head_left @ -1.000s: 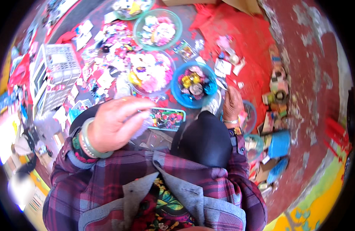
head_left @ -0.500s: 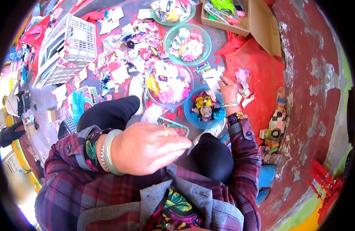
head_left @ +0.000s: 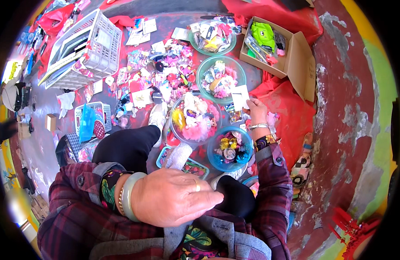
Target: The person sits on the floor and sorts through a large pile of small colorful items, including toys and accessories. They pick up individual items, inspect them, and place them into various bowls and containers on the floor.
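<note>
Looking down: you sit on the floor (head_left: 339, 99) with your knees drawn up, in a plaid shirt and dark trousers.
Left hand: your left hand (head_left: 174, 199) floats close under the camera, palm down, fingers loosely together and holding nothing; a ring and a pale bangle (head_left: 129, 196) show.
Right hand: your right hand (head_left: 256, 112) stretches forward, its fingers pinched shut on a white card (head_left: 240, 97), with a watch on the wrist.
Card position: it is held over the gap between a green bowl (head_left: 221, 77) and a clear bowl (head_left: 195, 118), both full of bright trinkets.
Near you: a blue bowl (head_left: 230, 149) of shiny pieces sits just below the right wrist.
Floor: worn red paint, red cloth (head_left: 291, 117), scattered packets, an open cardboard box (head_left: 278, 47) and a white plastic crate (head_left: 85, 47) further away to the left.
</note>
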Motion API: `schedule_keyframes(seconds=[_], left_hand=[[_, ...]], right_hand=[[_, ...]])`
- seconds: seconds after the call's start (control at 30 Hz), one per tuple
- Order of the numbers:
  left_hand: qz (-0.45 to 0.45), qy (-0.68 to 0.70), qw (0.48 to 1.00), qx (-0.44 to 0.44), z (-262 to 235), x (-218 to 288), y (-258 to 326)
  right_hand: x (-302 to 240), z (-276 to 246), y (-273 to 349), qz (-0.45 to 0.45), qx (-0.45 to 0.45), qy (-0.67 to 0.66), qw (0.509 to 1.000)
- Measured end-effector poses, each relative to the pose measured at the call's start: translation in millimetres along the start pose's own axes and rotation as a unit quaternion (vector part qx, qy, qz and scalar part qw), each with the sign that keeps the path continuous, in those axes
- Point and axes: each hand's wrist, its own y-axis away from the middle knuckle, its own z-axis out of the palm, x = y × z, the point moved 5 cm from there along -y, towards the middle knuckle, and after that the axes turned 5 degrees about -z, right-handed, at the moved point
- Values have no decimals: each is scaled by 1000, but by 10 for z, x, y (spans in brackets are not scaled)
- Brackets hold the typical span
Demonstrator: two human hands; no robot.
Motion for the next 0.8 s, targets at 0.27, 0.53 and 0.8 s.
schedule_keyframes(seconds=[0.27,0.53,0.8], left_hand=[[17,-33,998,44,-40,-30,-1],[32,-37,997,51,-174,-41,-78],[14,-46,997,63,-201,-18,-44]], right_hand=[[-144,439,-1135,-93,-4,51,994],[-941,1588,-1541,-348,81,438,825],[-165,915,-1002,-311,-155,514,784]])
